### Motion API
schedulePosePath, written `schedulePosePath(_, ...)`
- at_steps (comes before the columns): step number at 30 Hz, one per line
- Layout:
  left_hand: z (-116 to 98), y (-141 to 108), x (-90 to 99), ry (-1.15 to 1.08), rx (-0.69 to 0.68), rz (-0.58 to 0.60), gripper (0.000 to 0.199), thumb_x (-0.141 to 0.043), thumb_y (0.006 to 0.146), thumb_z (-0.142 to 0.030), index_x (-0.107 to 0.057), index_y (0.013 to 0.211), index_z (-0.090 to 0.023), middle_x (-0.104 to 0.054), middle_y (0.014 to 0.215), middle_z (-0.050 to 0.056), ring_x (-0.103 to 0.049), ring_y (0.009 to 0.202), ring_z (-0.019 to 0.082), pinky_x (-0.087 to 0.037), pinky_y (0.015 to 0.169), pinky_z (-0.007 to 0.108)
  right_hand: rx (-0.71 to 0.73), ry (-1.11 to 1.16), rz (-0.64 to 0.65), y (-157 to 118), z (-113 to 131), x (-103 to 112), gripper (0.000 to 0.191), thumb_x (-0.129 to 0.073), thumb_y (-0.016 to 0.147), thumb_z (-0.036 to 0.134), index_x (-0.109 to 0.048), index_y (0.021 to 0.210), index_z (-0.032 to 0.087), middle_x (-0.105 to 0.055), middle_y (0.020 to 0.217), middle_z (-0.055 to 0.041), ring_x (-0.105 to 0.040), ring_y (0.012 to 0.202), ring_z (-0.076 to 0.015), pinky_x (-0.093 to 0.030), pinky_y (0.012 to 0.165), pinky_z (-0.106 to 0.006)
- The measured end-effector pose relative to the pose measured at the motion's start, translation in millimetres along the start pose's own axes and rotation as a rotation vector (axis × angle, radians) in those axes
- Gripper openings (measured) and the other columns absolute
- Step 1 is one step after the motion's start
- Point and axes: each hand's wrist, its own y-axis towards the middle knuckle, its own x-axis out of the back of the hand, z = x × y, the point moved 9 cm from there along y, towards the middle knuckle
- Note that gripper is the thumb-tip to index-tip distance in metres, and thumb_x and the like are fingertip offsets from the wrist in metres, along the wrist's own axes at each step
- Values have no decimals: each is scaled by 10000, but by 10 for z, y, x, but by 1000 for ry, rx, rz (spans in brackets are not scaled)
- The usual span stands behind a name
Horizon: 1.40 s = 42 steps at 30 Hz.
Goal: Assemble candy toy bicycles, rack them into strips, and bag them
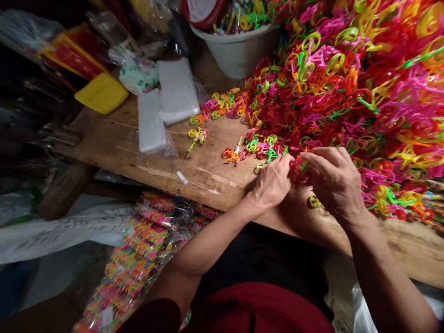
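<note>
At the front edge of the wooden bench, my left hand [272,182] and my right hand [335,185] face each other with fingers pinched. Between them is a small red-pink plastic toy bicycle [299,169], partly covered by the fingertips. A large heap of toy bicycles [333,88] in pink, red, yellow, orange and green rises just beyond my right hand. Left of my hands lie a cluster of toy bicycles [267,145] and an orange and red one [231,156]. A yellow-green wheel-like piece [314,201] rests below my right hand.
A white bucket [239,51] of colourful pieces stands behind, a red basket [204,14] at its rim. White card packs [178,90] and a yellow container [102,94] sit on the bench [114,138] at left. Bagged strips of toys [132,259] hang or lie below its edge.
</note>
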Motion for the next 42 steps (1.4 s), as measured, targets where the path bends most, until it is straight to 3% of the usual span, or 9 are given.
schedulePosePath(4,144,102,209,-351,87,-61,234,-692,852,-146,-692,1086,-147,-727,927,56,-688,810,176,-537,809,290,-26,153,-63,196,-28,160,394,-525,996,252,-607,1380,281,-674,1240,-110,-640,1078,-259,-519,947,-438)
schedulePosePath(8,349,58,161,-836,331,99,293,-728,861,-179,-652,1135,-110,-671,689,-1,-633,526,111,-532,554,224,-106,109,-201,76,-10,380,384,-519,1005,256,-607,1379,251,-664,1279,-151,-636,1143,-290,-500,981,-451)
schedulePosePath(12,526,-14,127,-1108,476,82,134,-706,896,-158,-627,983,-93,-653,628,-4,-624,462,104,-536,485,206,-82,-131,-107,-340,145,151,358,-585,965,253,-620,1320,218,-699,1221,-143,-622,1065,-312,-481,899,-471)
schedulePosePath(17,555,-20,162,-1338,424,7,211,-740,869,-139,-556,973,-143,-663,748,-30,-696,579,110,-588,596,217,-24,-248,-103,-515,187,-15,245,-607,949,230,-649,1189,211,-729,1150,-102,-611,1020,-286,-432,884,-459)
schedulePosePath(20,511,-19,106,-1384,449,78,172,-635,879,-50,-556,1000,-144,-692,789,-3,-736,660,143,-610,692,266,-44,-197,-198,-364,134,142,264,-576,951,194,-639,1203,237,-744,1100,-78,-626,990,-264,-411,918,-464)
schedulePosePath(25,456,-12,-6,-1479,531,77,124,-554,872,-35,-575,929,-143,-717,783,22,-748,699,164,-614,742,304,-92,-286,-127,-120,144,135,482,-573,928,248,-531,1408,221,-584,1447,-165,-530,1254,-373,-365,1002,-560)
schedulePosePath(32,311,-7,-106,-1434,437,196,232,-733,840,-144,-632,1049,-146,-736,910,24,-734,701,131,-576,588,198,-27,-164,-105,-59,102,37,367,-536,977,212,-595,1339,216,-756,1111,-108,-671,1008,-277,-392,1031,-553)
schedulePosePath(37,251,-13,-89,-1348,369,280,490,-935,658,-375,-614,938,-133,-688,771,-2,-660,572,104,-505,507,183,1,313,-51,-16,70,144,316,-585,984,275,-643,1291,228,-745,1148,-93,-710,936,-210,-548,824,-355)
schedulePosePath(42,208,-41,-21,-1003,263,221,372,-848,758,-385,-612,886,-127,-678,716,4,-644,566,99,-508,509,183,-389,616,-80,-83,-186,76,278,-523,1024,405,-721,977,216,-666,679,-16,-576,528,-133,-446,489,-265)
